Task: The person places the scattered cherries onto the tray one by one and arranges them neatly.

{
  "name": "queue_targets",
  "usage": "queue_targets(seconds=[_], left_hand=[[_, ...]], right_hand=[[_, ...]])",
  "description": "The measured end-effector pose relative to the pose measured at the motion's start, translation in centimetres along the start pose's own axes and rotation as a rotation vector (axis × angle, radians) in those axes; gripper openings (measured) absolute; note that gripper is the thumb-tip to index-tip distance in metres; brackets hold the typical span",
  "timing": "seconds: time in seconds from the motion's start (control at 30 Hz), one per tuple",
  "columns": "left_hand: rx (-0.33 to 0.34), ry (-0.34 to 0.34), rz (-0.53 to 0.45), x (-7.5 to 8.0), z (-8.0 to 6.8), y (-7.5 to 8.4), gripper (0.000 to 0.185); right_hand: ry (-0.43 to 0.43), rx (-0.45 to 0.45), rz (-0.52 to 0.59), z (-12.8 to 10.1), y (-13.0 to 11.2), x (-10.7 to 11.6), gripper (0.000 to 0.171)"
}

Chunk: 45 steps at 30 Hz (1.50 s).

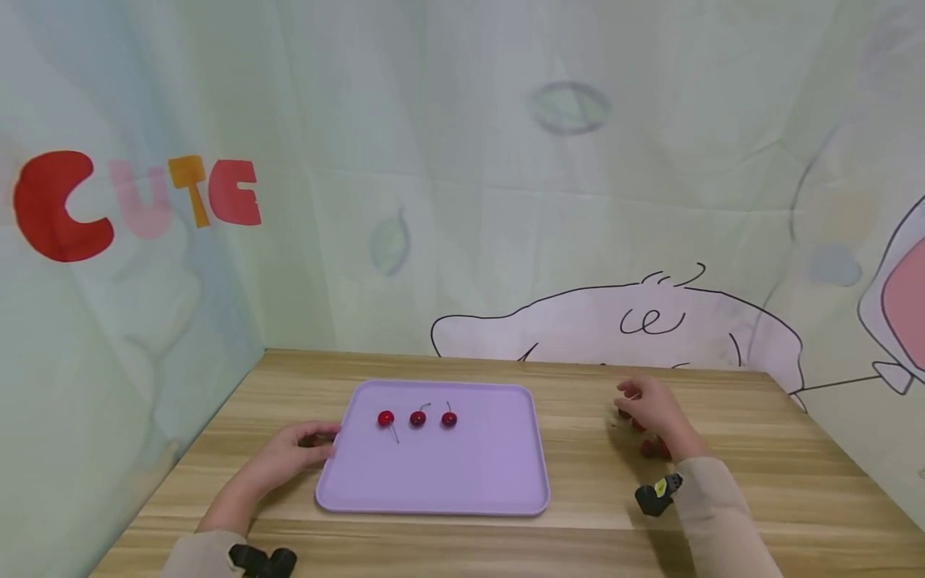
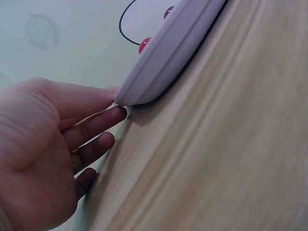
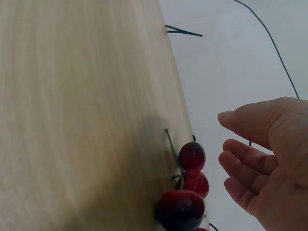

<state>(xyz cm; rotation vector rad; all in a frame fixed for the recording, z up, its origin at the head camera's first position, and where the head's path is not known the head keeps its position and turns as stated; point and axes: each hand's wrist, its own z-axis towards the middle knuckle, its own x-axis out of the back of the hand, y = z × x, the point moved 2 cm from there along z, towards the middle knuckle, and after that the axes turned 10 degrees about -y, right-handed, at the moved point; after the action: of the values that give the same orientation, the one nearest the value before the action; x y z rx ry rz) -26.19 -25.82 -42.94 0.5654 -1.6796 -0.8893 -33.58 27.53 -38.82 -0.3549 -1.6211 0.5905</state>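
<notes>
A lilac tray (image 1: 462, 474) lies on the wooden table, with three red cherries, a left one (image 1: 386, 418), a middle one (image 1: 417, 418) and a right one (image 1: 449, 419), in a row on its upper part. At the tray's left edge my left hand (image 1: 285, 456) pinches the rim between thumb and index finger; the other fingers are loosely bent beneath. Over on the right, my right hand (image 1: 654, 408) hovers above several loose cherries (image 1: 650, 448), partly hiding them. In the right wrist view its bent fingers are apart from the dark red cherries (image 3: 180, 210) and hold nothing.
The wooden table (image 1: 592, 554) ends at a printed curtain (image 1: 462, 201) at the back and left. Dark wrist cameras sit on the left sleeve (image 1: 205, 555) and the right sleeve (image 1: 723, 514).
</notes>
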Motion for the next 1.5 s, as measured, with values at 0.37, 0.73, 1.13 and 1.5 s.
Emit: queue_targets(seconds=[0.37, 0.73, 1.13, 1.5], left_hand=[[-0.030, -0.013, -0.003, 0.0, 0.0, -0.1, 0.043], [-0.024, -0.005, 0.007, 0.0, 0.0, 0.0, 0.043], [-0.006, -0.007, -0.005, 0.0, 0.0, 0.1, 0.042], [-0.008, -0.007, -0.003, 0.0, -0.1, -0.1, 0.042]], right_hand=[[-0.026, -0.055, 0.057, -0.3, 1.0, -0.5, 0.036], [-0.026, -0.060, 0.034, -0.2, 1.7, -1.0, 0.033], [-0.025, -0.036, -0.009, -0.1, 1.8, -1.2, 0.033], [-0.028, -0.028, 0.024, 0.2, 0.4, -0.9, 0.039]])
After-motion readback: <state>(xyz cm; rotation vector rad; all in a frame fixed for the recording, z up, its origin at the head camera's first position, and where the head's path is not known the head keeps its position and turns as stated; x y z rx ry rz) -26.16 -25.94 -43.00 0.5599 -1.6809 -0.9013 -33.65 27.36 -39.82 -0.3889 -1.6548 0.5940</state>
